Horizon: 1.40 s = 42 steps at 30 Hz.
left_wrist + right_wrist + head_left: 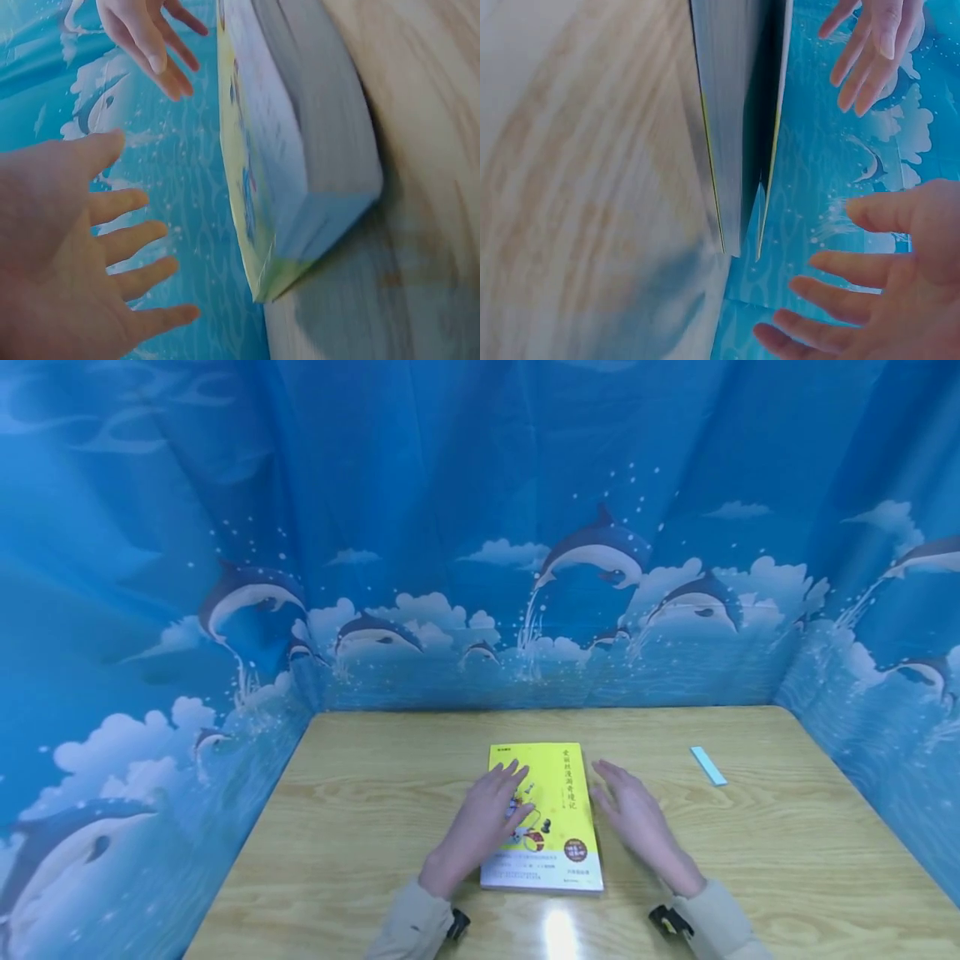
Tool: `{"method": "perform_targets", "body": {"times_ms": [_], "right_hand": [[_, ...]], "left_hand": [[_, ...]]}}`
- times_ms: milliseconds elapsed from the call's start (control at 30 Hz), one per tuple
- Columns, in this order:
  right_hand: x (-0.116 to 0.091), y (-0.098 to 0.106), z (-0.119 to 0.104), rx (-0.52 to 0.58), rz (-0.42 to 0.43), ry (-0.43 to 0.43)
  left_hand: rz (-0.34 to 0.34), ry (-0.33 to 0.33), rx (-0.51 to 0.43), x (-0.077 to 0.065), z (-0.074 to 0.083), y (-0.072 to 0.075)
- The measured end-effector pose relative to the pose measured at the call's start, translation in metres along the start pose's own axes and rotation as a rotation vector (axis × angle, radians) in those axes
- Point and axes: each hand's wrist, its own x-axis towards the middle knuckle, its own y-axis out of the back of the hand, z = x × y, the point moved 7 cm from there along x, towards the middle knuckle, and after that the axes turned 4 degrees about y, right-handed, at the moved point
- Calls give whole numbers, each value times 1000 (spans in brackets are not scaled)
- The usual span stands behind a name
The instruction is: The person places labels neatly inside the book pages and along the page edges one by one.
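A thick paperback book (pixel 551 860) with a yellow cover and a pale lower band lies flat on the wooden table. In the head view my left hand (pixel 483 818) overlaps the book's left side; the left wrist view shows that hand (pixel 67 240) apart from it, fingers straight and spread. My right hand (pixel 637 817) is off the book's right edge, its fingers extended and holding nothing. From the right wrist, the hand (pixel 877 277) appears with a gap between it and the book (pixel 724 150), whose front cover stands slightly away from the pages.
A light blue strip (pixel 708 766) lies on the table (pixel 360 827) to the right of the book. Blue curtains (pixel 420 527) printed with dolphins hang behind the table and along both sides. Dark bands (pixel 671 920) sit at both wrists.
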Motion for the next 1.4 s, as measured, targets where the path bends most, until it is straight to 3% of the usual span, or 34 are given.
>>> {"method": "perform_targets", "body": {"times_ms": [300,533,933,1167,1400], "right_hand": [[-2,-20,-1,-149,-123,29],[-1,-26,0,-183,-163,0],[3,-30,1,-199,-216,-17],[0,-31,3,-190,-244,-16],[-1,-30,3,-195,-264,3]], "left_hand": [[-140,-45,63,-3,14,-26],[-204,-68,80,-6,22,-37],[-258,-58,109,-8,24,-47],[-260,-58,108,-7,26,-46],[-247,-190,175,-11,44,-46]]}}
